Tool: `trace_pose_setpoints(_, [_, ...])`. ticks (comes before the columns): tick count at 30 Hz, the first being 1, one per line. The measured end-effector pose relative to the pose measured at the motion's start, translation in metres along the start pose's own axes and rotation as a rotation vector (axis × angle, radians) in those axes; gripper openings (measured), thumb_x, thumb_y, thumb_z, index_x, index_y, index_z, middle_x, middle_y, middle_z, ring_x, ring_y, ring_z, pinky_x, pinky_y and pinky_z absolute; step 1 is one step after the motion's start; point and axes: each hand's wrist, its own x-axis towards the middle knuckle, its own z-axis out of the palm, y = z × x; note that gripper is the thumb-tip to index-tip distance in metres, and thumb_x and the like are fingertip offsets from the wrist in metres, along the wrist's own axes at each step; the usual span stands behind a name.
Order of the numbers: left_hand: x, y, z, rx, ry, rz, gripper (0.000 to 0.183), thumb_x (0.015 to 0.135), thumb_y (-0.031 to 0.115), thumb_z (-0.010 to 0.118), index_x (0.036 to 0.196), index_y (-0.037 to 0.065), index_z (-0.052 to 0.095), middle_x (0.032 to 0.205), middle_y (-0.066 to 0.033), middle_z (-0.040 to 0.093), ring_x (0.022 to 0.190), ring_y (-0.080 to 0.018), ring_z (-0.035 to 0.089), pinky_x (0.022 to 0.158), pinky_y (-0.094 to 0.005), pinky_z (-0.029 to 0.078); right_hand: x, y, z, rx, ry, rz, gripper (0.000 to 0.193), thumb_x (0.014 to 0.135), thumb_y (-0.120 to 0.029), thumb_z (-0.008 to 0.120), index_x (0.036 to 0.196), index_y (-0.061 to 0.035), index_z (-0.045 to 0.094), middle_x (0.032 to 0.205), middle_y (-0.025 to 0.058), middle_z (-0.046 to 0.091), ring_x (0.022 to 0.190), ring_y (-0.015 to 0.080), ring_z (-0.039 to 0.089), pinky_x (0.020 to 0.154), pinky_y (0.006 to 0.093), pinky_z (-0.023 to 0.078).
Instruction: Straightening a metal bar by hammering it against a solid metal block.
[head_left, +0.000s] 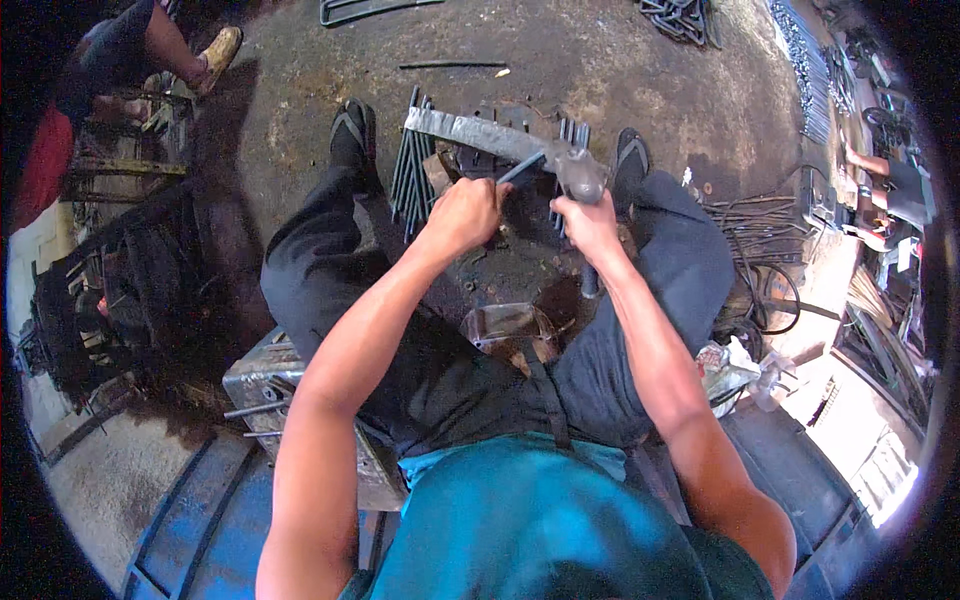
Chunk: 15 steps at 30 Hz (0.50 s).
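Note:
My left hand (468,212) is closed around a thin metal rod (522,167), which slants up and to the right from my fist. My right hand (592,228) grips a hammer; its grey steel head (580,174) is beyond my fingers, and the handle's end shows below my hand. The rod's far end is close to the hammer head; whether they touch I cannot tell. Just past both hands lies a long, flat grey metal bar (468,130). Beside my left hand is a bundle of dark rods (410,175), and more rods (572,132) lie behind the hammer.
My sandalled feet (352,130) flank the work spot. A single rod (452,65) lies on the floor ahead. Bent rods (755,228) and a black cable (790,300) are at right. Another person's leg (180,45) shows at upper left. A metal box (265,385) stands beside my left thigh.

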Motion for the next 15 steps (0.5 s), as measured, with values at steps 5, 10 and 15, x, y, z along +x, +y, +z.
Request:
trace_pose_setpoints(5, [-0.002, -0.005, -0.007, 0.031, 0.029, -0.047, 0.046, 0.097, 0.034, 0.048, 0.078, -0.004, 0.063, 0.073, -0.0310, 0.061, 0.076, -0.0483, 0.061, 0.069, -0.0547, 0.049, -0.026, -0.034, 0.000, 0.318, -0.094, -0.167, 0.012, 0.078, -0.010, 0.070, 0.076, -0.0075, 0.059, 0.060, -0.0051, 0.050, 0.046, 0.0039, 0.043, 0.042, 0.0236, 0.031])
trace_pose_setpoints(10, [-0.001, -0.001, -0.007, 0.033, 0.046, -0.015, 0.043, 0.096, 0.035, 0.050, 0.080, -0.003, 0.062, 0.074, -0.0307, 0.061, 0.075, -0.0480, 0.062, 0.067, -0.0554, 0.049, 0.000, -0.011, 0.004, 0.080, 0.061, -0.220, 0.011, 0.075, -0.006, 0.070, 0.077, -0.0060, 0.059, 0.064, -0.0022, 0.055, 0.054, 0.0047, 0.049, 0.047, 0.0240, 0.036])
trace_pose_setpoints(15, [-0.002, -0.011, -0.017, 0.098, 0.124, -0.028, 0.041, 0.095, 0.032, 0.053, 0.077, -0.003, 0.064, 0.073, -0.0289, 0.062, 0.073, -0.0452, 0.064, 0.066, -0.0523, 0.052, -0.023, -0.036, -0.004, 0.356, -0.121, -0.009, 0.019, 0.075, -0.006, 0.067, 0.069, -0.0082, 0.050, 0.058, -0.0012, 0.050, 0.045, 0.0082, 0.046, 0.041, 0.0272, 0.036])
